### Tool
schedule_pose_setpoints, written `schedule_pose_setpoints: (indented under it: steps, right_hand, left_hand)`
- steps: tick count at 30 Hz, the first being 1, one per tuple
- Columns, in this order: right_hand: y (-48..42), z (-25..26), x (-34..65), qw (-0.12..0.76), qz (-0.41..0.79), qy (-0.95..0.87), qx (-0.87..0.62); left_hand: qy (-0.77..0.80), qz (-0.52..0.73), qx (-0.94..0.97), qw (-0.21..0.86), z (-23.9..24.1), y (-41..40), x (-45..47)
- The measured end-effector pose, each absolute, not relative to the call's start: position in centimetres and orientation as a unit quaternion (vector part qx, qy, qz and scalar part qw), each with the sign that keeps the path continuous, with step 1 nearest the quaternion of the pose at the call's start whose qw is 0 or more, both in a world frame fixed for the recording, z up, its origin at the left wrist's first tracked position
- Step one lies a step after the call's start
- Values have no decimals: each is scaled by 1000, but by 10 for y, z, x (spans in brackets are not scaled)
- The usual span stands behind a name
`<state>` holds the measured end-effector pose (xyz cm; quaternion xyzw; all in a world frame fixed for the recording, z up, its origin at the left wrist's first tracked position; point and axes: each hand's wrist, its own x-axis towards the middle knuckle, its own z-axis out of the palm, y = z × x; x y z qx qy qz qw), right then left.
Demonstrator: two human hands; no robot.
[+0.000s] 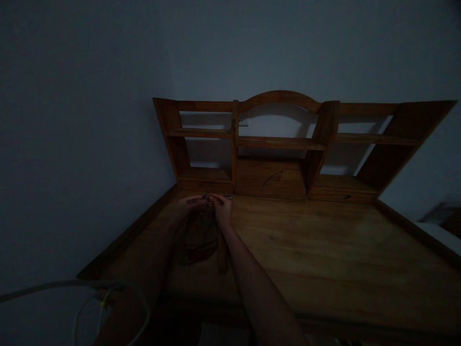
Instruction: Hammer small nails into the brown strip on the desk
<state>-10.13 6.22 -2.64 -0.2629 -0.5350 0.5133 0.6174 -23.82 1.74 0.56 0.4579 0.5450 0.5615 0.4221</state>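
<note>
In dim light, my left hand [189,205] and my right hand [222,207] meet above the left part of the desk. Both have their fingertips pinched together around a small dark item [206,196] with a metallic glint, too dim to name. Below them lies a dark brown object [200,238] with a reddish patch near its lower edge; its kind cannot be made out. Beside it, under my right wrist, a wooden handle [222,254] points toward me. A shiny metal end [228,197] shows just past my right fingers, and my hand hides whether it joins the handle.
The wooden desk [306,245] carries a shelf unit [279,142] with small drawers along its back edge. A wall [90,144] borders the left side. A pale cable [72,283] loops across the lower left. Something white [439,235] stands beyond the right edge.
</note>
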Motion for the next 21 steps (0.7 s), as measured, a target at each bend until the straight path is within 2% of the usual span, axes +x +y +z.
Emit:
schedule_pose_setpoints:
  steps: [12,21]
  right_hand:
    - [64,-29,-102,609,496,-543,-297]
    - [62,-23,-95,605,498,-537,-311]
  left_hand:
    - [545,576,431,431,-8,25,-243]
    - [571,530,468,417,-10,27,-241]
